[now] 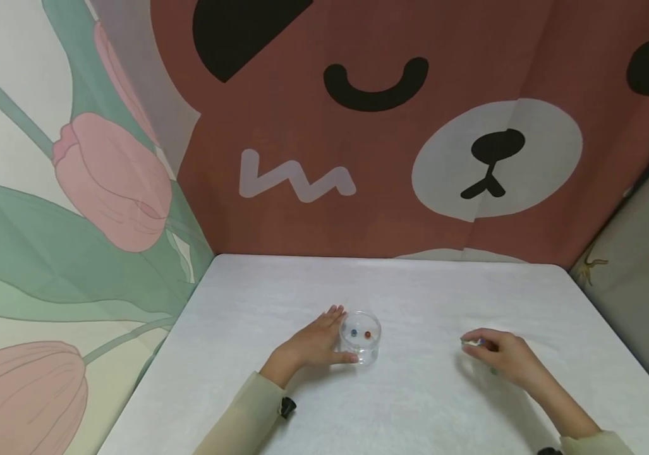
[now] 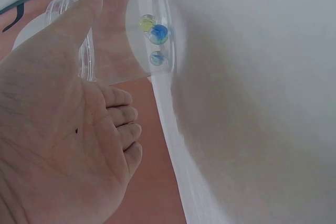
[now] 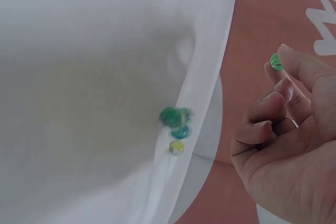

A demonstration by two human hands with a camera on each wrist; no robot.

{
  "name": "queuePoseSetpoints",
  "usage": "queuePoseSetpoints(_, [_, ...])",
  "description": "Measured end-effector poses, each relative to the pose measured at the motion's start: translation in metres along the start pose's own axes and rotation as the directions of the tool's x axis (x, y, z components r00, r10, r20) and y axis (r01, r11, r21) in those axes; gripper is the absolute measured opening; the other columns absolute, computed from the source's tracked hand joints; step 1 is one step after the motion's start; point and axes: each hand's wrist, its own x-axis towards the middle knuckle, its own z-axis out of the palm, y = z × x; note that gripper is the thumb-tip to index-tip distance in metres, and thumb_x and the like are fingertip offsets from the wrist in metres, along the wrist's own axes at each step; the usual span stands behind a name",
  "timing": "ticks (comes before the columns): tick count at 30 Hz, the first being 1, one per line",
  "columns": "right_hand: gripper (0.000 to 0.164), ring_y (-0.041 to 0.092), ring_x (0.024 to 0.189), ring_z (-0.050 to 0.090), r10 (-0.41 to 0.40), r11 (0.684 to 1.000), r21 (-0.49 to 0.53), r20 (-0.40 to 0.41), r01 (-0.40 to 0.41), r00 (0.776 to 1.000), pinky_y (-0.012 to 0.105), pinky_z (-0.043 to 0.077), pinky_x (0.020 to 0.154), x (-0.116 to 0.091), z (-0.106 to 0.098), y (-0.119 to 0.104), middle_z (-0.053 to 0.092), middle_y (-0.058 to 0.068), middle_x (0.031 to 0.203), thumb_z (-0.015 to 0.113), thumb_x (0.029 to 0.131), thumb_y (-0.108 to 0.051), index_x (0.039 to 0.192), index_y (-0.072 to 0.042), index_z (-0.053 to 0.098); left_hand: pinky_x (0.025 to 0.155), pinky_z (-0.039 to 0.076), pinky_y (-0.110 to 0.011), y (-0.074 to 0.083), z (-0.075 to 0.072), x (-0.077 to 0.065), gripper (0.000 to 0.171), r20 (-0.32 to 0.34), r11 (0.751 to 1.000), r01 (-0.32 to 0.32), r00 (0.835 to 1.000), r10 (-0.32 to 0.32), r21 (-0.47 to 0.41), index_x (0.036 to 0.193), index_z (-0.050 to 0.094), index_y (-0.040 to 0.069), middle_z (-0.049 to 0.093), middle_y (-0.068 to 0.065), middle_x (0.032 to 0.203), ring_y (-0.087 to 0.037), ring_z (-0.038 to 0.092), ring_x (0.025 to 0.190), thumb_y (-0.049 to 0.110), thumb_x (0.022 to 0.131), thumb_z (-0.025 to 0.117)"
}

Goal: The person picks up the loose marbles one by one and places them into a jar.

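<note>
A clear plastic jar (image 1: 363, 354) stands on the white table, its threaded rim showing in the left wrist view. In the head view, a blue marble (image 1: 354, 332) and a red marble (image 1: 367, 335) show inside it. Several blue, yellow and pale marbles lie at its base in the left wrist view. My left hand (image 1: 317, 340) rests at the jar's left side, fingers extended, with the thumb along its near side. To the right, my right hand (image 1: 507, 355) pinches a green marble (image 3: 276, 62) between thumb and index finger, above the table.
Below my right hand, several loose marbles lie together on the table, including a dark green marble (image 3: 171, 117) and a yellow marble (image 3: 176, 147). The white table (image 1: 279, 284) ends at a brown bear-print curtain (image 1: 279, 227). A tulip-print curtain (image 1: 114, 183) hangs at the left.
</note>
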Motion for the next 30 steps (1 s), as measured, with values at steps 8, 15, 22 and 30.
queuePoseSetpoints(8, [0.025,0.004,0.058,0.040,-0.046,0.999,0.023,-0.039,0.047,0.998,0.023,0.035,0.050,0.004,0.010,-0.011,0.049,-0.006,0.067,0.074,0.094,-0.030,0.110,-0.011,0.076,0.128,0.016,-0.038,-0.001,0.001,-0.001,0.109,-0.010,1.000,0.001,1.000,-0.001,-0.006,0.161,0.022,0.002,0.018,-0.011,0.169,-0.023,0.011,0.157,0.074,0.087,0.059])
queuePoseSetpoints(15, [0.024,0.005,0.056,0.040,-0.054,0.997,0.050,-0.042,0.056,0.998,0.023,0.037,0.049,0.007,0.016,-0.018,0.050,-0.006,0.065,0.074,0.094,-0.029,0.110,-0.011,0.076,0.128,0.015,-0.037,0.002,-0.002,-0.002,0.107,-0.007,1.000,0.002,1.000,-0.002,-0.009,0.161,0.022,0.003,0.017,-0.010,0.169,-0.022,0.011,0.157,0.071,0.088,0.061])
queuePoseSetpoints(22, [0.024,0.004,0.055,0.040,-0.087,0.993,0.078,-0.055,0.091,0.995,0.023,0.037,0.048,0.010,0.023,-0.025,0.049,-0.007,0.065,0.074,0.094,-0.029,0.109,-0.011,0.076,0.128,0.016,-0.037,0.003,-0.002,-0.003,0.106,-0.002,1.000,0.006,1.000,-0.006,-0.009,0.161,0.023,0.003,0.018,-0.010,0.169,-0.023,0.012,0.157,0.071,0.088,0.061])
queuePoseSetpoints(30, [0.022,0.004,0.056,0.041,-0.105,0.984,0.137,-0.055,0.112,0.993,0.022,0.038,0.048,0.016,0.033,-0.041,0.051,-0.006,0.066,0.076,0.092,-0.030,0.107,-0.013,0.077,0.128,0.017,-0.038,0.001,-0.001,-0.002,0.108,-0.005,1.000,0.006,1.000,-0.006,-0.003,0.161,0.022,0.003,0.017,-0.010,0.169,-0.023,0.012,0.157,0.073,0.087,0.059])
